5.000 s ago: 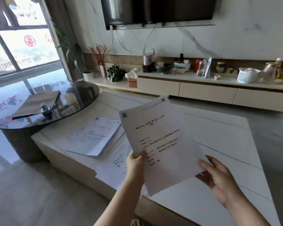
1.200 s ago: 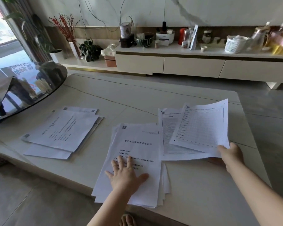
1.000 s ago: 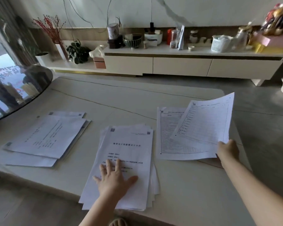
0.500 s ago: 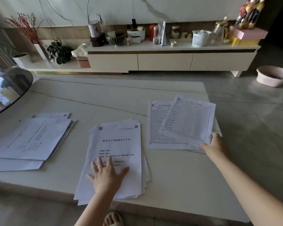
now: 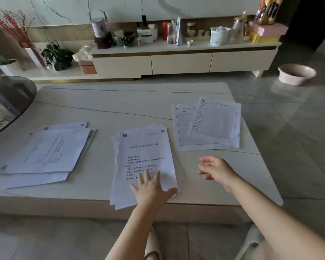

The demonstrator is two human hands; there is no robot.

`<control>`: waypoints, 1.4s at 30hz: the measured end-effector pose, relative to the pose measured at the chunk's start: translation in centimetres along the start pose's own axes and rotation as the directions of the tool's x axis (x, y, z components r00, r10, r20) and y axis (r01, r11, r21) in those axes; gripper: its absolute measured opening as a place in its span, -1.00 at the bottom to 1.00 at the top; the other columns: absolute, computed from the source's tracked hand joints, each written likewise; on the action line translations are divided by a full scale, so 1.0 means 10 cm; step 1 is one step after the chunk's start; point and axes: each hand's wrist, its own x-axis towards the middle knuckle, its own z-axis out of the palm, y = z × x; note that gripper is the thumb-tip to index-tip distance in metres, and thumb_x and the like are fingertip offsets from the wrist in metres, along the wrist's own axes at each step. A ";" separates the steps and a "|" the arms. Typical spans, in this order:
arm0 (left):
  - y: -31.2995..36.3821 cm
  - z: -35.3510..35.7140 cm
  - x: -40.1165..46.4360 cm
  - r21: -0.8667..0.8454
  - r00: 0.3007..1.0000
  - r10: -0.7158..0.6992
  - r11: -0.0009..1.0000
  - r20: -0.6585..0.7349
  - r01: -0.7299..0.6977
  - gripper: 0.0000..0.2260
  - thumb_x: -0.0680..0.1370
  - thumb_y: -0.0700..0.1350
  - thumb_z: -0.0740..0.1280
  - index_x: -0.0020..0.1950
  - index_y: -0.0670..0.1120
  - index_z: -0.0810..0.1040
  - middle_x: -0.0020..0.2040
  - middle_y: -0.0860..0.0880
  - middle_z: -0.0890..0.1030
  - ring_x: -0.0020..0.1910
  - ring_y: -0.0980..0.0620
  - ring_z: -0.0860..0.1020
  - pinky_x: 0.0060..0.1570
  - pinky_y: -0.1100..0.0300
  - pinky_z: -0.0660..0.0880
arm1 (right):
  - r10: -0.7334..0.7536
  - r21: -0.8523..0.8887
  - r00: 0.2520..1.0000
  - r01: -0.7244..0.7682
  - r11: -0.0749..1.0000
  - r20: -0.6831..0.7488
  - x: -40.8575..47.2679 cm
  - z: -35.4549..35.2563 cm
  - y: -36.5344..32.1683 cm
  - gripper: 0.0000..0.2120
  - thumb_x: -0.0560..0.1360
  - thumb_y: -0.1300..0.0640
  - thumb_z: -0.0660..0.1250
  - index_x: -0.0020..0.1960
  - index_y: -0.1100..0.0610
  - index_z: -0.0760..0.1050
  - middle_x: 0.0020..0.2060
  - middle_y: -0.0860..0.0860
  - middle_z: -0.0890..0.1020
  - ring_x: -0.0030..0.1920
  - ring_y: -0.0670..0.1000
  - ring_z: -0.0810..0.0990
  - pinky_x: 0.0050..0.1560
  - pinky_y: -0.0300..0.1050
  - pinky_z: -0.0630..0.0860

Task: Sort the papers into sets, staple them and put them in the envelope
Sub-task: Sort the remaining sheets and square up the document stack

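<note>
The right hand (image 5: 215, 168) has let go of the table-printed sheet (image 5: 217, 119) it was holding half a second ago and has drawn back toward the middle pile; the sheet now lies skewed on top of another printed page (image 5: 182, 126), the two forming the right pile near the far right corner of the pale marble-look table (image 5: 120, 102). The right hand hovers above the tabletop, just right of the middle pile, fingers loosely extended and holding nothing. The left hand (image 5: 150, 190) has not shifted: it rests palm down with fingers spread flat on the near end of the middle pile (image 5: 144, 156), a loosely fanned stack whose top sheet is a cover page with a title line and small square codes in its upper corners. The near edge of this stack overhangs the table's front edge a little. Well apart to the left sits the left pile (image 5: 45, 152), several sheets overlapping at slight angles. A dark round glass table (image 5: 11, 98) overlaps the left end of the table, and a pink basin (image 5: 296, 74) stands on the floor to the right.
</note>
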 end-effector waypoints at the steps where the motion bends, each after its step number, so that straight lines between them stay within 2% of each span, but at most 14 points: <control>1: -0.03 0.02 -0.01 0.024 0.999 0.041 0.999 0.019 -0.042 -0.18 0.40 0.42 0.23 0.54 0.14 0.02 0.57 -0.09 -0.16 0.54 -0.17 -0.16 0.42 -0.28 -0.08 | 0.014 -0.006 1.000 -0.014 1.000 0.010 -0.06 0.05 0.00 -0.76 0.54 0.32 0.27 0.21 0.25 0.44 -0.07 0.12 0.57 -0.19 -0.02 0.60 -0.27 -0.25 0.51; 4: -0.14 0.05 -0.04 0.083 0.991 0.130 0.988 0.043 -0.133 -0.18 0.39 0.35 0.32 0.54 0.14 0.02 0.57 -0.11 -0.16 0.54 -0.16 -0.15 0.41 -0.22 0.00 | 0.038 -0.049 0.999 -0.037 0.998 0.023 -0.21 0.20 0.02 -0.84 0.54 0.32 0.28 0.12 0.22 0.48 -0.12 0.11 0.58 -0.21 -0.05 0.59 -0.30 -0.28 0.50; 7: -0.22 -0.01 -0.02 0.044 0.984 0.175 0.984 -0.033 -0.173 -0.36 0.45 0.20 0.35 0.47 0.12 0.23 0.53 -0.04 0.13 0.49 -0.08 0.08 0.33 -0.04 0.20 | 0.046 -0.094 0.999 -0.043 0.995 0.025 -0.27 0.30 0.01 -0.87 0.54 0.31 0.28 0.08 0.21 0.49 -0.14 0.10 0.58 -0.21 -0.04 0.58 -0.30 -0.26 0.49; 10: -0.27 -0.06 0.03 -0.092 0.978 0.175 0.978 -0.115 -0.186 -0.67 0.53 0.04 0.29 0.30 0.09 0.48 0.29 0.07 0.44 0.32 0.00 0.32 0.19 0.07 0.35 | 0.057 -0.143 0.997 -0.050 0.988 0.047 -0.24 0.41 -0.03 -0.90 0.54 0.30 0.28 0.02 0.18 0.50 -0.16 0.09 0.59 -0.20 -0.03 0.59 -0.29 -0.23 0.49; 13: -0.28 -0.12 0.07 -0.269 0.988 0.043 0.959 -0.149 -0.083 -0.85 0.57 -0.09 0.24 0.03 0.01 0.60 0.04 0.01 0.61 0.08 -0.03 0.52 0.02 0.12 0.46 | 0.048 -0.136 0.998 -0.042 0.990 0.043 -0.14 0.49 -0.09 -0.89 0.54 0.29 0.27 -0.05 0.13 0.53 -0.15 0.06 0.61 -0.18 -0.02 0.61 -0.27 -0.16 0.52; 15: -0.28 -0.19 0.11 -0.395 0.987 -0.034 0.918 -0.155 -0.030 -0.92 0.55 -0.06 0.29 -0.09 -0.03 0.55 -0.07 -0.01 0.62 -0.11 -0.01 0.55 -0.16 0.17 0.46 | 0.037 -0.157 0.999 -0.032 0.987 0.031 -0.05 0.54 -0.12 -0.89 0.54 0.29 0.25 -0.05 0.14 0.54 -0.16 0.06 0.63 -0.23 -0.04 0.63 -0.30 -0.13 0.53; 19: -0.33 -0.43 0.13 -0.718 0.955 -0.219 0.696 -0.201 0.009 -0.75 0.51 -0.05 0.37 -0.27 -0.08 0.35 -0.32 0.03 0.46 -0.38 0.10 0.38 -0.44 0.29 0.24 | 0.014 -0.324 0.996 0.015 0.946 0.087 0.09 0.60 -0.15 -0.86 0.55 0.28 0.23 -0.12 0.09 0.49 -0.29 0.05 0.62 -0.37 -0.05 0.62 -0.48 -0.21 0.50; 22: -0.41 -0.62 0.13 -0.798 0.875 -0.366 0.601 -0.318 -0.039 -0.79 0.55 -0.03 0.33 -0.19 -0.08 0.38 -0.27 0.05 0.46 -0.34 0.15 0.40 -0.44 0.33 0.26 | 0.115 -0.329 0.978 -0.053 0.943 0.173 0.14 0.69 -0.17 -0.95 0.56 0.19 0.29 -0.02 0.15 0.42 -0.32 0.11 0.61 -0.45 0.03 0.61 -0.52 -0.17 0.49; 26: -0.41 -0.64 0.19 -0.819 0.828 -0.419 0.568 -0.373 -0.081 -0.85 0.59 -0.04 0.29 -0.06 -0.10 0.40 -0.21 0.06 0.50 -0.28 0.19 0.45 -0.38 0.30 0.30 | 0.283 -0.373 0.922 -0.173 0.911 0.263 0.13 0.85 -0.17 -0.69 0.51 0.18 0.37 0.09 0.17 0.25 -0.12 0.22 0.57 -0.47 0.06 0.61 -0.50 -0.09 0.56; 29: -0.34 -0.54 0.24 -0.714 0.862 -0.318 0.696 -0.394 -0.070 -0.87 0.63 -0.08 0.19 -0.05 -0.11 0.35 -0.18 -0.02 0.53 -0.32 0.17 0.43 -0.39 0.24 0.34 | 0.248 -0.321 0.934 -0.160 0.934 0.257 0.20 0.86 -0.16 -0.66 0.47 0.28 0.39 0.11 0.21 0.27 -0.04 0.15 0.47 -0.52 0.03 0.54 -0.46 -0.11 0.55; 33: -0.32 -0.43 0.26 -0.540 0.890 -0.130 0.829 -0.437 -0.144 -0.88 0.63 -0.09 0.20 0.14 -0.02 0.43 -0.12 0.08 0.61 -0.23 0.08 0.58 -0.26 0.17 0.50 | 0.002 -0.201 0.989 0.027 0.979 0.147 0.33 0.76 -0.22 -0.82 0.49 0.24 0.39 0.09 0.20 0.51 -0.12 0.04 0.61 -0.29 -0.07 0.56 -0.42 -0.37 0.40; 35: -0.29 -0.43 0.22 -0.447 0.873 -0.029 0.867 -0.486 -0.220 -0.91 0.60 -0.02 0.27 -0.08 0.08 0.53 -0.29 0.18 0.58 -0.31 0.17 0.54 -0.32 0.33 0.41 | -0.053 -0.076 0.994 0.060 0.995 0.093 0.33 0.72 -0.31 -0.92 0.53 0.19 0.34 -0.03 0.19 0.58 -0.21 0.03 0.64 -0.31 -0.08 0.57 -0.40 -0.37 0.43; 39: -0.20 -0.35 0.14 -0.458 0.889 0.155 0.811 -0.432 -0.364 -0.82 0.58 0.13 0.21 -0.04 0.13 0.58 -0.13 0.24 0.61 -0.10 0.22 0.56 -0.16 0.30 0.45 | 0.029 0.327 0.996 -0.057 0.943 0.087 0.25 0.75 -0.43 -0.83 0.60 0.17 0.23 -0.05 0.23 0.55 -0.23 0.13 0.63 -0.25 0.03 0.62 -0.27 -0.07 0.63; 42: -0.19 -0.21 0.03 -0.542 0.922 0.190 0.762 -0.337 -0.355 -0.71 0.48 0.29 0.24 0.11 0.20 0.51 0.05 0.29 0.58 0.08 0.33 0.50 0.01 0.32 0.44 | 0.045 0.496 0.994 -0.087 0.864 0.095 0.13 0.78 -0.47 -0.81 0.61 0.22 0.17 -0.01 0.20 0.56 -0.23 0.10 0.68 -0.27 0.04 0.66 -0.35 -0.08 0.61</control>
